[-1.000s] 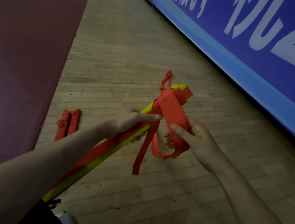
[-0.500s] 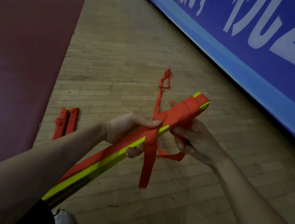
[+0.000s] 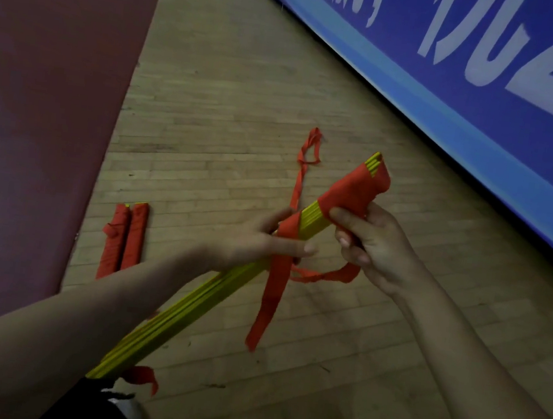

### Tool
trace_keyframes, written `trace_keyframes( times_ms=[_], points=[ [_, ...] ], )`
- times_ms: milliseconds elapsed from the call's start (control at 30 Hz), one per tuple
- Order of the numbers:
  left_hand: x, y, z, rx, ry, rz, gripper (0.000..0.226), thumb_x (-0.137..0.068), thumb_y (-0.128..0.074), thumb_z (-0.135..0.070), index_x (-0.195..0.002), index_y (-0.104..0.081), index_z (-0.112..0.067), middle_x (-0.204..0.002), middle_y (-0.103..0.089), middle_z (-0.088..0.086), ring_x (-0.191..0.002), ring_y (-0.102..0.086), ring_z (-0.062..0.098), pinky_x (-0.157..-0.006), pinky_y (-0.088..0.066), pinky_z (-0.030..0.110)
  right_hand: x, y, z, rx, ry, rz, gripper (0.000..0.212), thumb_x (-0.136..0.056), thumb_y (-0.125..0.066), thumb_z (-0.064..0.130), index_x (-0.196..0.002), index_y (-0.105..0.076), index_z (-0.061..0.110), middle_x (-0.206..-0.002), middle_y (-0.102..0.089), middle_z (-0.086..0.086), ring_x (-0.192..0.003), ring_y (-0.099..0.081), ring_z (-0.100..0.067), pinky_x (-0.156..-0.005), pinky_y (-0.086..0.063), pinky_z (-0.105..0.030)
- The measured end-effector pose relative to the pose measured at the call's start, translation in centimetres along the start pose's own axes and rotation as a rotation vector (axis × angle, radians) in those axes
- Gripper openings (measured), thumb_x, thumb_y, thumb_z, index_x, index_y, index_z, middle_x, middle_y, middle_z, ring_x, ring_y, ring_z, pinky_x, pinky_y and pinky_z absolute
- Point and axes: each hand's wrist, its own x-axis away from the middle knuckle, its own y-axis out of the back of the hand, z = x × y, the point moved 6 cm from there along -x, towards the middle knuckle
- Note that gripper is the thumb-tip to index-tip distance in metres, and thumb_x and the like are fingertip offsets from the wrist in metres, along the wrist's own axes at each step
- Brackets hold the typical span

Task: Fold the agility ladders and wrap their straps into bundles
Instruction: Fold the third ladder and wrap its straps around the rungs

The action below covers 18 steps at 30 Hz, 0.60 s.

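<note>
A folded ladder [image 3: 203, 295] held up, its red strap [image 3: 270, 294] partly wound.
The left hand [image 3: 262, 244] grips the folded ladder at mid-length, thumb laid across the red strap; the right hand [image 3: 372, 251] clasps the wrapped far end, a loose loop of strap hanging beneath it. 2 finished bundles [image 3: 125, 240] lie side by side on the wooden floor [image 3: 229, 100], well off to the left.

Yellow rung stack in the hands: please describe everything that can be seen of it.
The stack is a bundle of thin, flat yellow slats, plastic by the look, pressed side by side. It slants in the air from the lower left up to the right. A red strap is wound over its far end, and loose lengths hang down. The left hand holds its middle. The right hand pinches the wrapped part.
</note>
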Motion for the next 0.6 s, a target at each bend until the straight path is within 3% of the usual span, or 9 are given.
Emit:
trace_keyframes(
  times_ms=[33,133,233,333,433,533,600],
  points=[
    [-0.1,0.1,0.0,-0.067,-0.020,-0.055,0.036,-0.082,-0.074,-0.026,-0.108,-0.052,-0.039,-0.084,-0.070,-0.010,-0.081,-0.068,0.007,-0.070,-0.056,0.023,-0.1,0.1,-0.1,-0.003,-0.009,-0.019,0.020,-0.075,-0.070,0.022,-0.090,-0.059,0.014,-0.051,-0.051,-0.001,-0.033,-0.033,-0.005,-0.031,-0.026,-0.013],
    [-0.4,0.3,0.2,-0.322,-0.101,-0.212,0.040,-0.088,-0.068,-0.017,-0.121,-0.046,-0.020,-0.098,-0.067,0.010,-0.093,-0.066,0.027,-0.083,-0.055,0.046,-0.2,0.2,-0.4,-0.033,-0.037,-0.073,0.024,-0.073,-0.071,0.023,-0.089,-0.056,0.013,-0.049,-0.051,0.000,-0.028,-0.030,-0.004,-0.030,-0.024,-0.013],
    [-0.4,0.5,0.3,-0.460,-0.153,-0.258,0.052,-0.091,-0.065,-0.025,-0.134,-0.036,-0.022,-0.107,-0.061,0.008,-0.090,-0.064,0.025,-0.079,-0.055,0.047,-0.4,0.3,-0.4,-0.050,-0.040,-0.094,0.025,-0.073,-0.072,0.023,-0.087,-0.053,0.012,-0.050,-0.050,0.001,-0.028,-0.029,-0.003,-0.030,-0.024,-0.013],
    [-0.6,0.5,0.4,-0.411,-0.167,-0.241,0.053,-0.094,-0.061,-0.026,-0.139,-0.034,-0.026,-0.102,-0.061,0.004,-0.084,-0.068,0.018,-0.073,-0.058,0.038,-0.4,0.6,-0.2,-0.041,-0.044,-0.082,0.027,-0.074,-0.073,0.025,-0.087,-0.054,0.011,-0.052,-0.053,0.002,-0.029,-0.031,-0.002,-0.031,-0.026,-0.014],
    [-1.0,0.7,0.5,-0.324,-0.138,-0.263,0.046,-0.093,-0.061,-0.018,-0.133,-0.040,-0.028,-0.086,-0.062,0.000,-0.071,-0.067,0.015,-0.064,-0.056,0.028,-0.2,1.1,0.0,0.080,-0.057,-0.049,0.025,-0.077,-0.070,0.029,-0.088,-0.058,0.010,-0.057,-0.061,-0.001,-0.034,-0.043,-0.006,-0.035,-0.035,-0.015],
    [-1.5,1.3,0.7,-0.107,-0.052,-0.244,0.044,-0.091,-0.062,-0.008,-0.128,-0.043,-0.023,-0.081,-0.057,0.004,-0.066,-0.060,0.025,-0.064,-0.054,0.038,0.5,1.2,-0.6,0.105,-0.168,0.021,0.022,-0.086,-0.061,0.023,-0.098,-0.059,0.005,-0.069,-0.070,-0.007,-0.052,-0.062,-0.012,-0.049,-0.052,-0.021],
    [-1.6,1.7,0.9,0.027,0.008,-0.226,0.047,-0.089,-0.062,-0.003,-0.131,-0.046,-0.016,-0.079,-0.057,0.007,-0.062,-0.056,0.026,-0.058,-0.053,0.036,1.0,1.1,-0.9,0.098,-0.238,0.072,0.030,-0.085,-0.059,0.022,-0.107,-0.061,0.002,-0.080,-0.073,-0.011,-0.063,-0.069,-0.015,-0.059,-0.058,-0.025]
  ],
)
